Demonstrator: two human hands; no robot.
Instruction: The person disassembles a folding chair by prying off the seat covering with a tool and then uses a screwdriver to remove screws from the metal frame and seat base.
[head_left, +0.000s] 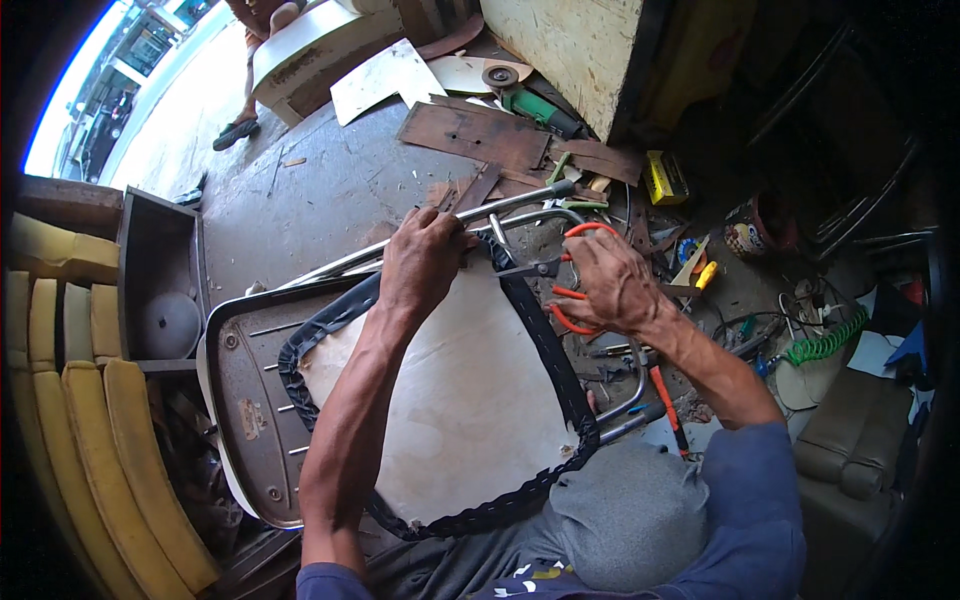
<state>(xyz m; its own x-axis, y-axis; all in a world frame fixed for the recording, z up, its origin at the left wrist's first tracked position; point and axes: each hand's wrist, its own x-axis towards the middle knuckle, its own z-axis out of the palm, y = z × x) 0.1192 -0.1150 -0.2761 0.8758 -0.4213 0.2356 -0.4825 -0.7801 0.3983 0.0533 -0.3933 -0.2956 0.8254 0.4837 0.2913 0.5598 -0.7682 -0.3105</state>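
Note:
A pale board (470,380) with black fabric (540,345) folded and fastened around its rim lies over my lap. It rests partly on a chair frame of chrome tubes (520,203) with a brown shell (250,400). At the board's far edge my left hand (425,260) is closed, pinching the black fabric; its fingertips are partly hidden. My right hand (615,280) grips red-handled scissors (545,269) by the loops. Their blades point left, toward the fabric near my left hand.
Yellow cushions (130,420) stand at the left beside a dark metal box (160,270). Ahead lie brown boards (475,135) and a green angle grinder (540,110). To the right are a red-handled tool (668,405), a yellow box (665,178) and a green coiled hose (830,340). A person's foot (236,133) shows far left.

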